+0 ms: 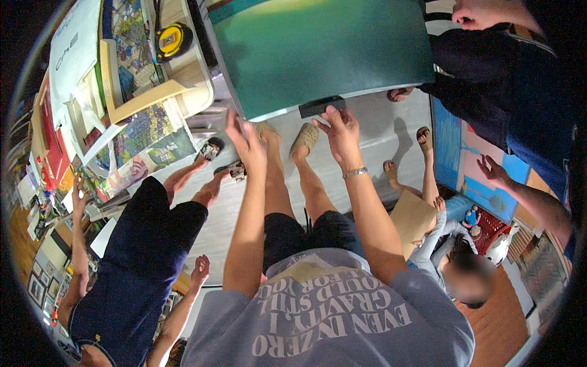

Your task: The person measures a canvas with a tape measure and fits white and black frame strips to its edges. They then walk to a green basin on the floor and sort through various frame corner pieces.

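A large green painted canvas (330,55), lighter yellow-green at its far side, stands before me. At its near edge is a small black rectangular block (319,107). My right hand (340,131), with a metal bracelet at the wrist, pinches the block's right end between thumb and fingers. My left hand (249,144) is raised beside the canvas's near left corner, fingers stretched and a little blurred, holding nothing that I can see. Whether it touches the canvas edge I cannot tell.
A pale table (199,79) at the left bears a yellow tape measure (173,41), frames and pictures. A person in dark clothes (143,263) stands left, another (489,92) right. Nearby at right, a person holds a brown cardboard sheet (411,219) beside a red basket (489,232).
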The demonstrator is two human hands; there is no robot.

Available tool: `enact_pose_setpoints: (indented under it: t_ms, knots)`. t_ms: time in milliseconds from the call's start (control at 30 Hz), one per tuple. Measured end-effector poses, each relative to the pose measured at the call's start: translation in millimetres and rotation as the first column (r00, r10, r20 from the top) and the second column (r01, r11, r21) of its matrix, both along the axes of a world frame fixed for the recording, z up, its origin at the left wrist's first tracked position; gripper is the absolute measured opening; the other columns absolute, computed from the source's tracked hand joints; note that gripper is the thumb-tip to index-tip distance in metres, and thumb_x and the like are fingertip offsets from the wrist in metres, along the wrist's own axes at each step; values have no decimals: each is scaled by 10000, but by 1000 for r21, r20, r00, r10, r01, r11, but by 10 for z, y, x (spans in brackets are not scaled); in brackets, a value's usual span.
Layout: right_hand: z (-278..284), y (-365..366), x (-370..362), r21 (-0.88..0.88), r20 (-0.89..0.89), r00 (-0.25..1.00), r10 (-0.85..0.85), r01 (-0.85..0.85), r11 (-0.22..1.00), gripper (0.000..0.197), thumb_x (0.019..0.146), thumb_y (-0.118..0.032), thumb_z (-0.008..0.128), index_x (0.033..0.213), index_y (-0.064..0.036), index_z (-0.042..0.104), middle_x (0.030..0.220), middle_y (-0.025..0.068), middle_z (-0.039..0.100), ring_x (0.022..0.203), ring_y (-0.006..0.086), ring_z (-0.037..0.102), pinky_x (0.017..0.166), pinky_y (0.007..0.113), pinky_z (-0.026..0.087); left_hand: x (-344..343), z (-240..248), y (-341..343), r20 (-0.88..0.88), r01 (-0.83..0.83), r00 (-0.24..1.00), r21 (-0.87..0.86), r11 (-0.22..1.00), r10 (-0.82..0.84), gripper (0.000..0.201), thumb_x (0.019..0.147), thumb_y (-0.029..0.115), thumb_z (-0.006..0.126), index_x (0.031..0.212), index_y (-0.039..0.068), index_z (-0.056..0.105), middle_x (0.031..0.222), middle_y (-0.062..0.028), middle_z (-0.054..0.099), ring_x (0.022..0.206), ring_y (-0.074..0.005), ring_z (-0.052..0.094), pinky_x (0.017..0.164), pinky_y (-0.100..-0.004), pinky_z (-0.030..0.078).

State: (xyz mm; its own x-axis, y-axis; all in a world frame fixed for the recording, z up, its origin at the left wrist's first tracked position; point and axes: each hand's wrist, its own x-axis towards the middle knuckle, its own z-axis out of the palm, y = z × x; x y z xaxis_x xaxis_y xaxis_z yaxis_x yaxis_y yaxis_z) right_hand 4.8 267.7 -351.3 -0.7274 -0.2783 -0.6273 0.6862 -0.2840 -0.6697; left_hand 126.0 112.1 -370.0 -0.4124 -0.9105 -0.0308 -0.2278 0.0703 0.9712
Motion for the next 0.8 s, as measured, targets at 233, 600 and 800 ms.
enact_pose_setpoints:
  t_ms: [233,600,800]
  knots:
    - [118,-50,12,13,39,999,-31,31,999,211,908,-159,693,952,-26,535,904,53,607,859,151,634,806,419,591,2000,-654,825,750,248,225,573,781,-622,918,815,514,674,1435,-38,282,1269,-299,549,1181,-454,536,992,-513,435]
    - [85,-81,31,35,9,999,-33,33,999,246,900,-173,704,971,-16,528,942,68,574,894,173,625,809,423,591,1758,-569,1104,853,79,-3,520,850,-522,1021,762,492,743,1457,-20,196,1241,-275,529,1069,-445,603,912,-497,507]
    - [52,-52,19,23,35,999,-34,33,999,204,892,-121,701,913,-51,511,954,58,594,896,176,629,772,423,612,1773,-586,1062,836,57,6,548,835,-549,1019,763,464,751,1460,-24,191,1260,-279,507,1105,-439,580,925,-488,501]
